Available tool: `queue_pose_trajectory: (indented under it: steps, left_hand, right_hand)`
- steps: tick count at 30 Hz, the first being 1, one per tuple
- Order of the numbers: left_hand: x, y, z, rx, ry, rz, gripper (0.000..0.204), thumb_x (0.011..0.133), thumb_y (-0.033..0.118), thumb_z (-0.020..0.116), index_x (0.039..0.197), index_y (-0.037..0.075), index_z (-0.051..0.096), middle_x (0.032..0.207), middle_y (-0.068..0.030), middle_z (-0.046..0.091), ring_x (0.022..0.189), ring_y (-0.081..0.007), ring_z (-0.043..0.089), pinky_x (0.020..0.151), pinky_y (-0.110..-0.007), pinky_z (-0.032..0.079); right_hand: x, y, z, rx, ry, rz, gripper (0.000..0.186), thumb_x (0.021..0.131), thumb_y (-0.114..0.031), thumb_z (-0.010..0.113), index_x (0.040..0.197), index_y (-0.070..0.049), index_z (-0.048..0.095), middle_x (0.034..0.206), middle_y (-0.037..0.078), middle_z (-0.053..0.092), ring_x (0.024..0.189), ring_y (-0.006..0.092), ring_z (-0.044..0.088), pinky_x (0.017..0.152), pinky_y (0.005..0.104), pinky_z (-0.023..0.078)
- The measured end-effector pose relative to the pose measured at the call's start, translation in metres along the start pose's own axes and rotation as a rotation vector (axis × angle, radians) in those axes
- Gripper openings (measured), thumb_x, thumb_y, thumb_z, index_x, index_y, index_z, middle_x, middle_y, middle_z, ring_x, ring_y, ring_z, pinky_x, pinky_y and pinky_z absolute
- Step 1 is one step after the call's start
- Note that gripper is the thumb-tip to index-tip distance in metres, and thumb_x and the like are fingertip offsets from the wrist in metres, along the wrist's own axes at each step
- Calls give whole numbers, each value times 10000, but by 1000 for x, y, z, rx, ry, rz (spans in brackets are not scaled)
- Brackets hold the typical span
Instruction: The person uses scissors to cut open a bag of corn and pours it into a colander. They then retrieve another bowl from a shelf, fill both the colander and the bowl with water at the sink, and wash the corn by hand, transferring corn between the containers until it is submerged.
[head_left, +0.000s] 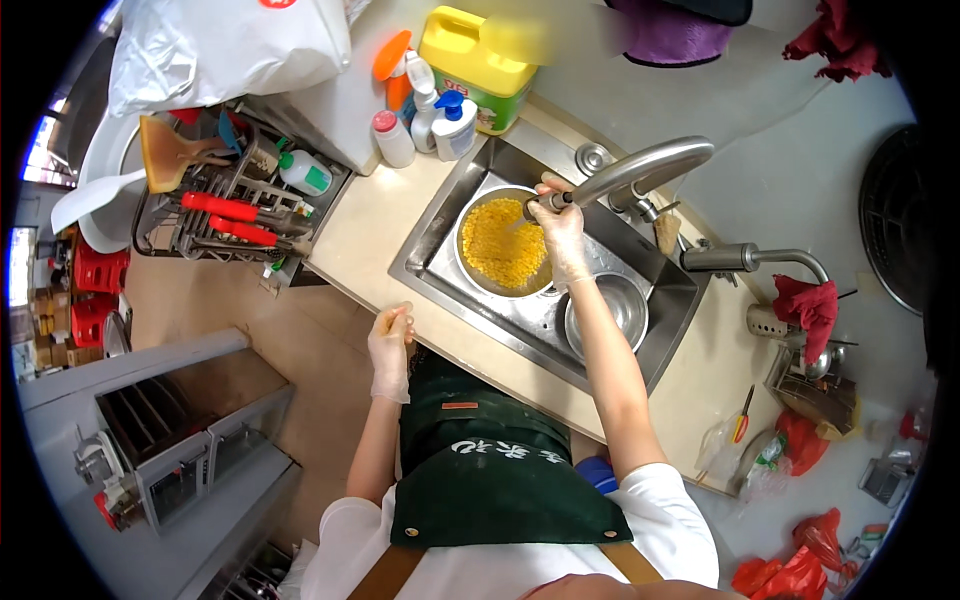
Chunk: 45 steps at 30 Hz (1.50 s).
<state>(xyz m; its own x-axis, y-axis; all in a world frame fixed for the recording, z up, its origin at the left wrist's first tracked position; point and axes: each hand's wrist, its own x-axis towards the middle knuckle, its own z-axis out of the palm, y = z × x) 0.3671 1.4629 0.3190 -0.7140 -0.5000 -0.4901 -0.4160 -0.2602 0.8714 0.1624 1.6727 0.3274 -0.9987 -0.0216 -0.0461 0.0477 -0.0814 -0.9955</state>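
Observation:
In the steel sink (418,262) sits a round metal pot (527,288) of yellow corn kernels (498,250). Above the pot, my right hand (562,235), in a clear glove, grips the spout end of the curved metal faucet (655,160). Water appears to run from the spout onto the kernels. A second metal bowl (607,312) rests in the sink beside the pot, partly hidden by my right forearm. My left hand (389,340), also gloved, hangs by the counter's front edge with its fingers curled and nothing visible in them.
Behind the sink's left corner stand a yellow-green jug (480,65), a pump bottle (453,125) and a white bottle (393,138). A rack (190,225) holds red-handled tools at the left. Scissors (742,415) lie on the right counter (690,400). A second tap (720,258) stands beside the sink.

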Motion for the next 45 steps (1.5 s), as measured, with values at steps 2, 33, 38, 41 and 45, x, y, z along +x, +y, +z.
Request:
queue_pose_trajectory:
  steps: [2, 33, 38, 41, 45]
  left_hand:
    - [-4, -2, -9, 12, 29, -9, 165, 867, 72, 503, 989, -7, 581, 740, 1, 533, 618, -44, 469, 539, -161, 370]
    - [16, -4, -32, -81, -25, -26, 132, 868, 88, 515, 959, 19, 582, 746, -10, 560, 604, -52, 490, 532, -165, 383]
    - [19, -14, -33, -129, -10, -37, 147, 860, 52, 510, 973, 9, 593, 751, -10, 559, 607, -54, 491, 527, -166, 380]
    - [19, -17, -31, -130, -7, -35, 145, 859, 53, 512, 971, 10, 593, 751, -10, 560, 604, -53, 490, 529, -166, 382]
    - [17, -16, -26, -120, -10, -29, 137, 863, 62, 512, 963, 21, 597, 744, -5, 560, 593, -49, 487, 522, -161, 384]
  right_hand:
    - [2, 14, 7, -26, 38, -3, 433, 727, 103, 568, 1122, -46, 474, 927, 11, 501, 806, 90, 499, 710, 222, 456]
    - [8, 37, 16, -77, 129, -51, 356, 704, 82, 608, 1020, -28, 485, 975, 43, 535, 910, 122, 513, 836, 242, 409]
    - [6, 35, 20, -42, 122, -68, 359, 705, 88, 602, 1023, -30, 485, 970, 40, 528, 905, 118, 506, 831, 235, 404]
    - [5, 36, 19, -49, 124, -46, 357, 707, 92, 598, 1019, -33, 478, 982, 41, 522, 913, 118, 502, 834, 233, 402]
    - [5, 38, 17, -25, 93, -47, 363, 704, 102, 599, 1011, -43, 469, 993, 45, 519, 921, 123, 503, 838, 239, 406]
